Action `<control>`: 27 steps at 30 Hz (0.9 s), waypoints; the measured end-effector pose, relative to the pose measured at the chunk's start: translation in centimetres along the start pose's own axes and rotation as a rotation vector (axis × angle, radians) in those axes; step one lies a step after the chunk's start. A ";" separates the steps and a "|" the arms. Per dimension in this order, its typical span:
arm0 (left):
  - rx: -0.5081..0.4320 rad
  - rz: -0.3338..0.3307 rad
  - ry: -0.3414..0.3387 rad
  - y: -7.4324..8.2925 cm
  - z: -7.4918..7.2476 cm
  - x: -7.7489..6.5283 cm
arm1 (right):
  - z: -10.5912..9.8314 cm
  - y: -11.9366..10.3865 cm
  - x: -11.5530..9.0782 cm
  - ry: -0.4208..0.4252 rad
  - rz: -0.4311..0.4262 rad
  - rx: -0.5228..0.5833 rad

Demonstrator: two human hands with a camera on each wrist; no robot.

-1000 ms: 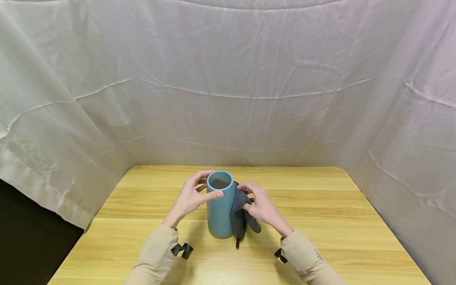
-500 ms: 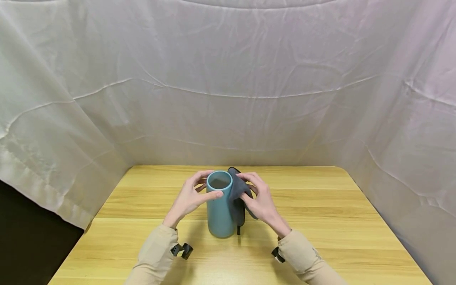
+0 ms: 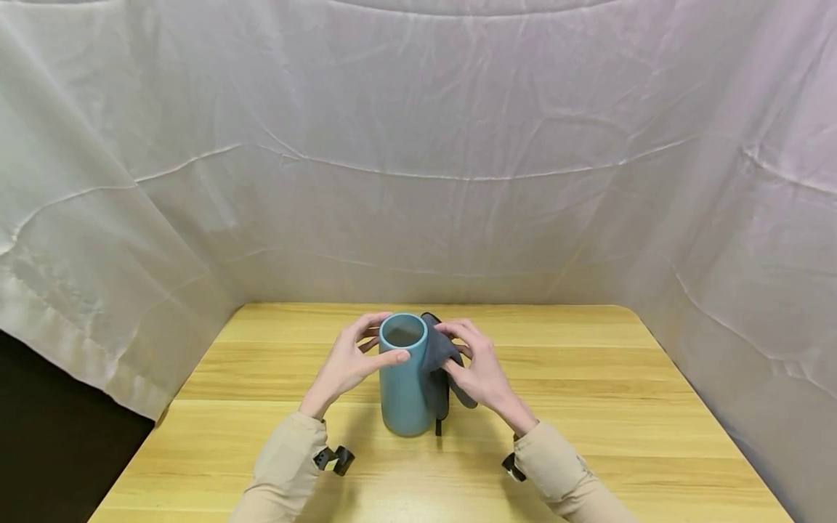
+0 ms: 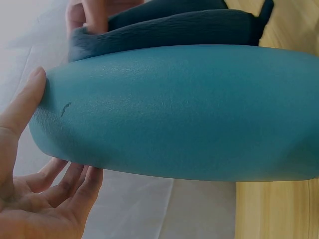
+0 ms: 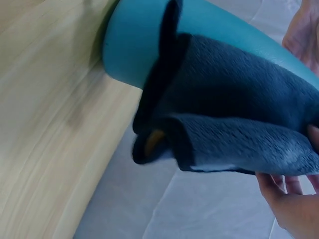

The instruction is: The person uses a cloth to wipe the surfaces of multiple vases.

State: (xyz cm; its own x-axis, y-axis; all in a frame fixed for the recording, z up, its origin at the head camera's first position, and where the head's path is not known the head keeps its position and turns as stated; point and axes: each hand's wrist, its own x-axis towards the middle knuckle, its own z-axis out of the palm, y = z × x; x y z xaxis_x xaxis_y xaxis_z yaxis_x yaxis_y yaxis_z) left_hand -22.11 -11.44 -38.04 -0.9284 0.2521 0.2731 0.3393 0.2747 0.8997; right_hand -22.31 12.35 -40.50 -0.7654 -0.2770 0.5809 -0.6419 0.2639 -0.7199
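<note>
A tall blue vase stands upright on the wooden table, its round mouth facing up. My left hand grips it near the rim, thumb at the front and fingers round the far left side. In the left wrist view a small dark mark shows on the vase near its top. My right hand holds a dark grey cloth against the vase's right side. Seen from the right wrist, the plush cloth hangs folded, with dark edging and a hanging loop at one corner.
Pale wooden table surrounds the vase on every side. Behind it and to both sides hang light grey fabric sheets. A dark area lies beyond the table's left edge.
The right hand has rubbed the cloth up along the vase's side, then slightly back down; overall the cloth sits higher than a second ago. Left hand and vase have stayed put.
</note>
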 end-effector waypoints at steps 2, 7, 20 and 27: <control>0.003 0.005 -0.004 0.0 0.0 0.0 | -0.1 0.1 -0.1 -0.040 0.040 -0.041; 0.003 0.007 -0.007 -0.1 -0.1 0.0 | -0.3 0.2 -0.1 -0.146 0.158 -0.135; -0.004 0.008 -0.005 0.0 0.0 -0.1 | -0.2 0.7 -0.4 -0.201 0.249 -0.181; 0.000 0.008 -0.009 -0.2 0.0 0.0 | -0.2 1.0 -0.6 -0.180 0.214 -0.152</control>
State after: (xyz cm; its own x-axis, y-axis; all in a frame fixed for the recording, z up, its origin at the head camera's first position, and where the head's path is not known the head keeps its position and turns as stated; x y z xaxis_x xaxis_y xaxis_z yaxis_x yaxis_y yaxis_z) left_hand -22.22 -11.51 -38.24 -0.9240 0.2632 0.2775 0.3470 0.2723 0.8974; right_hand -22.48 12.93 -41.52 -0.8719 -0.3559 0.3364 -0.4774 0.4650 -0.7456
